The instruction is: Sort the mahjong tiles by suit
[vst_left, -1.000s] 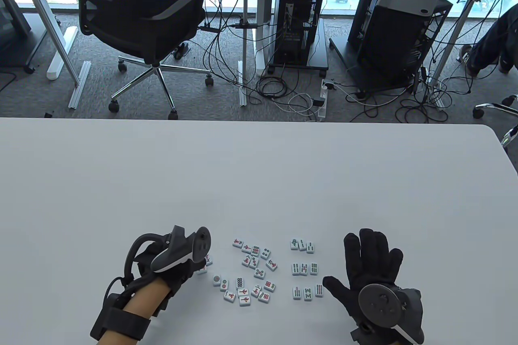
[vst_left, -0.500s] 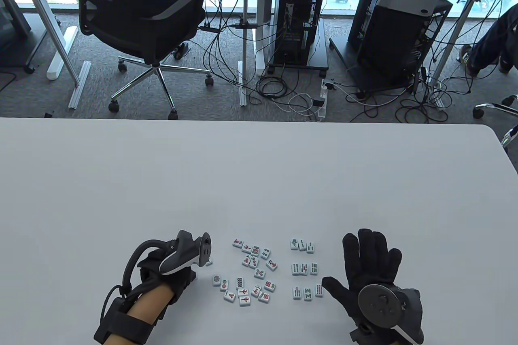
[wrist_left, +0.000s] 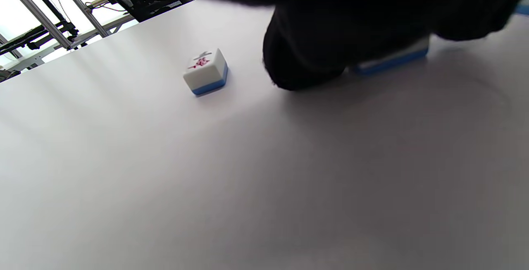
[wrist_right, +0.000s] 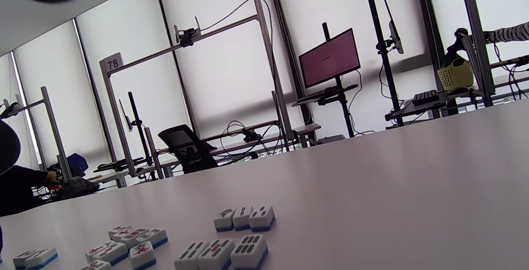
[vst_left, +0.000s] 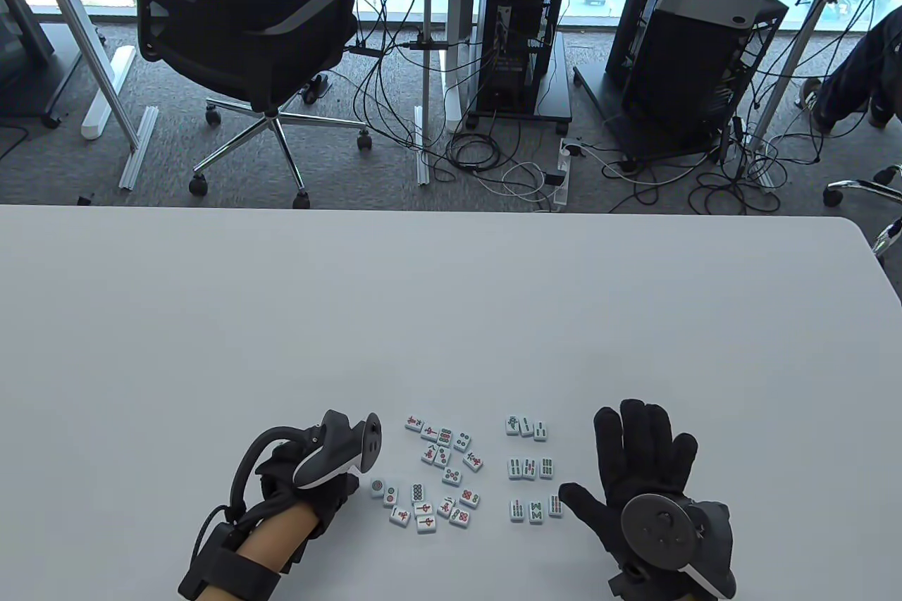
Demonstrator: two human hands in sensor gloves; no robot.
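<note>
Table view: blocky white tiles [vst_left: 437, 478] on smooth tabletop [vst_left: 451, 319].

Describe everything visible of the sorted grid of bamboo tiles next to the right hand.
The grid of bamboo tiles holds nine small white tiles with blue undersides, face up in three spaced rows of three on the white table, right of the loose unsorted tiles. Faces show green and red bar marks; the top-left differs. The right hand lies flat alongside, thumb tip at the bottom-right tile; contact is unclear.
</note>
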